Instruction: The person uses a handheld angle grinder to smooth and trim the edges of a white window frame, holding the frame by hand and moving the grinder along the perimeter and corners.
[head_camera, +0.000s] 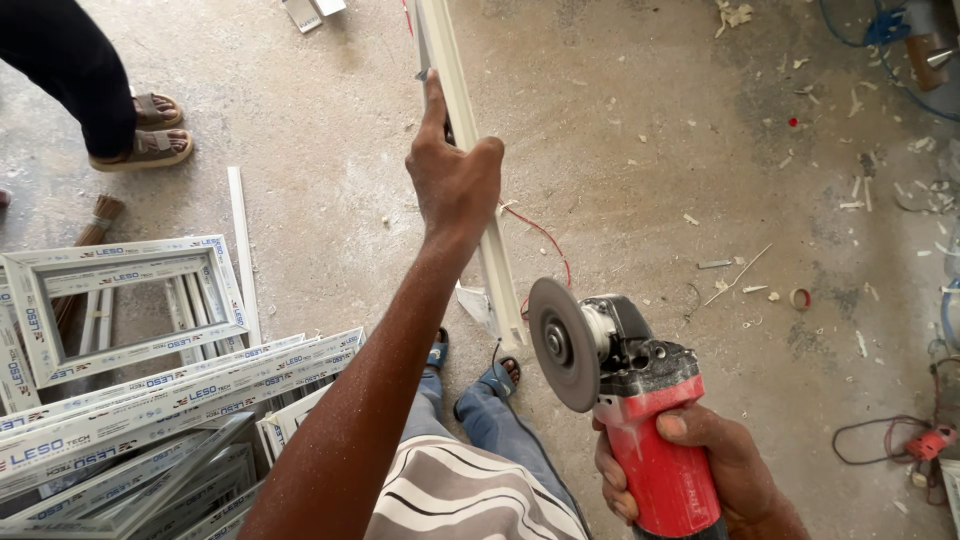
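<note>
A white window-frame profile (470, 150) is gripped by the left hand (455, 180); a red angle grinder (630, 400) is clasped by the right hand (710, 460).

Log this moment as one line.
left hand: grips white profile bar, upright | right hand: holds red angle grinder, disc clear of bar | floor: stacked white frames

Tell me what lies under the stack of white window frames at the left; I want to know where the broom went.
A brown broom pokes out behind the upper white frame; its handle runs beneath and shows through the opening. Under the lower stacked frames only more profiles show; the floor there is covered.
</note>
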